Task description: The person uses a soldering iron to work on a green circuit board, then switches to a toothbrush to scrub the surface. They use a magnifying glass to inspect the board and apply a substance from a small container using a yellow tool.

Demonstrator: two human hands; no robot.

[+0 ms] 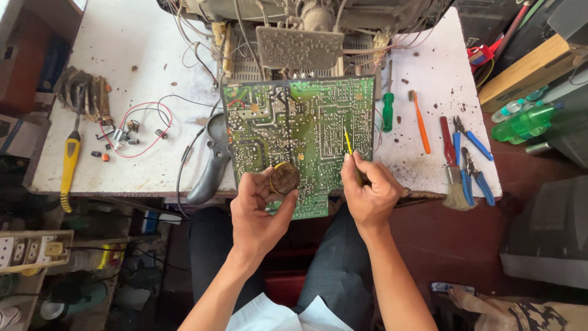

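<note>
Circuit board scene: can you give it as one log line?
left hand: holds small round tin | right hand: holds thin yellow tool on green circuit board | white table

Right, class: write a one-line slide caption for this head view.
Left hand holds a small round tin while right hand touches a thin yellow tool to a green circuit board.

Both bare forearms reach up from the worktop's near edge. The left hand (260, 205) is cupped, thumb and fingers curled closed in a pinch. The right hand (367, 193) is clenched in a pen-like grip, knuckles uppermost.
</note>
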